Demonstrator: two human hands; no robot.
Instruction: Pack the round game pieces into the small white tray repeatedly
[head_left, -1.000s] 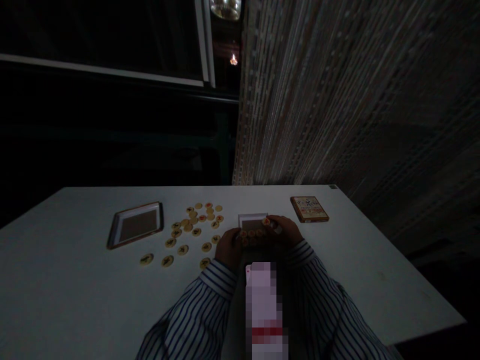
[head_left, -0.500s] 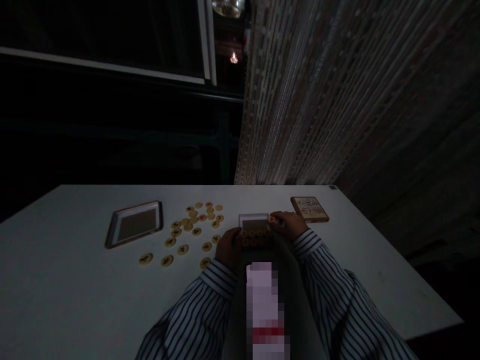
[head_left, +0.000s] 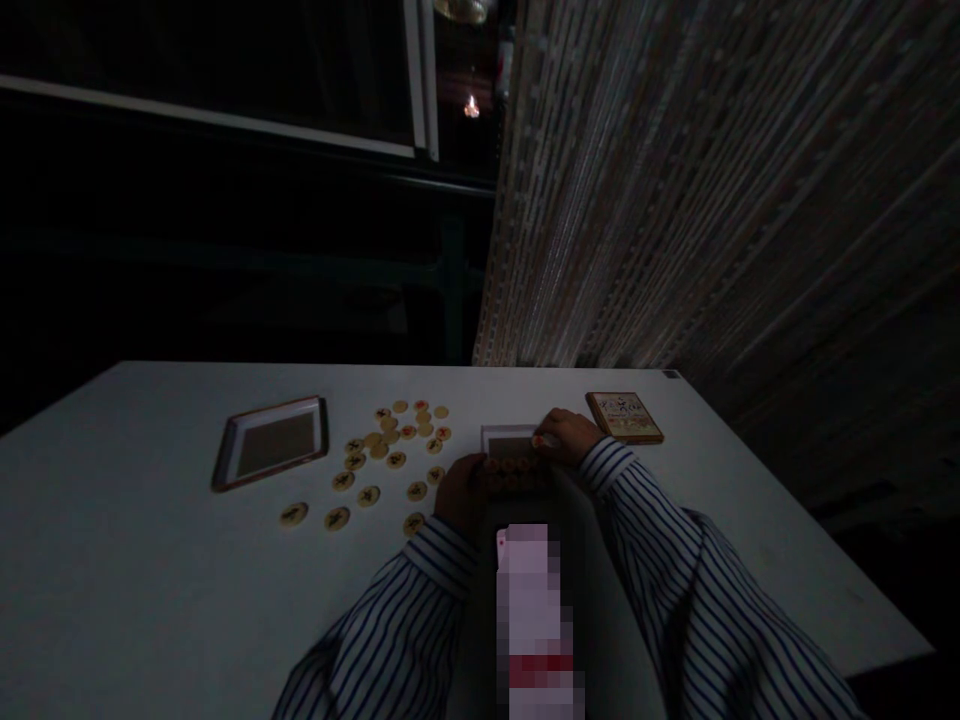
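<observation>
Round piece [head_left: 538, 440], one, red-marked

Pinched in right hand [head_left: 571, 437], near far right corner of box [head_left: 502, 432]. Left hand [head_left: 461, 490]: at box's left edge, grip unreadable. Step, apparently: filling rows; next calls for level placing. Outlying: loose pieces [head_left: 368, 496].

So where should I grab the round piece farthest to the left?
Probably pinch the round piece by opposite sides of its rim, coming from above: it lies flat on the table, apart from the other pieces, leaving its edge free.
</observation>
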